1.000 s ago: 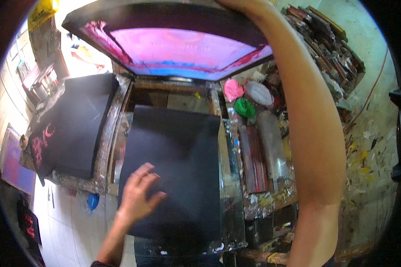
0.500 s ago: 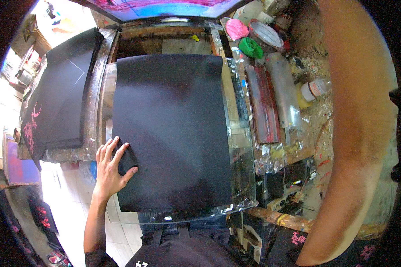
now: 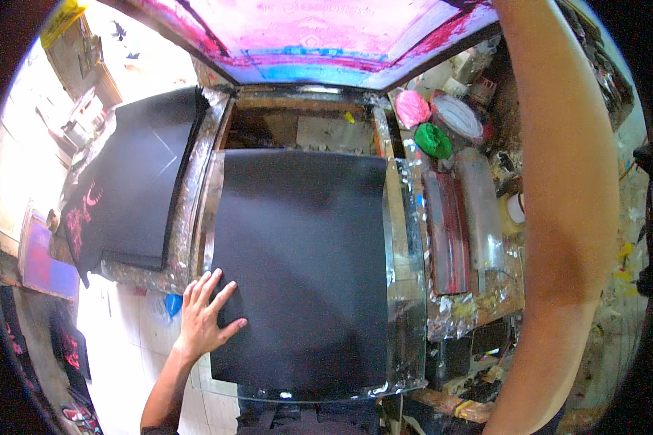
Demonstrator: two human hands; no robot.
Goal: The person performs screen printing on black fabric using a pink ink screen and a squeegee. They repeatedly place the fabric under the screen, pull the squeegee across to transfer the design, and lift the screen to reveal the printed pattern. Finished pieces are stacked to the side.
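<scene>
A large black sheet (image 3: 301, 268), probably fabric, lies flat on a clear glass plate (image 3: 406, 341) in front of me. My left hand (image 3: 204, 319) rests on its lower left edge, fingers spread, with the fingertips and thumb on the black surface. Beyond the sheet a framed screen (image 3: 305, 36), stained pink, purple and blue, is tilted up. My right forearm (image 3: 566, 217) reaches far up along the right side. The hand at its end is outside the picture, so its grip is hidden.
Black sheets (image 3: 138, 181) with pink print are stacked at the left. On the right bench lie a red-stained squeegee (image 3: 450, 232), a grey flat strip (image 3: 480, 210), a pink bundle (image 3: 413, 109), a green bundle (image 3: 432, 141) and a round lidded tub (image 3: 457, 118).
My view has tilted upward, so more of the raised screen shows and the bench sits lower in the picture. My left hand stays on the same edge of the black sheet.
</scene>
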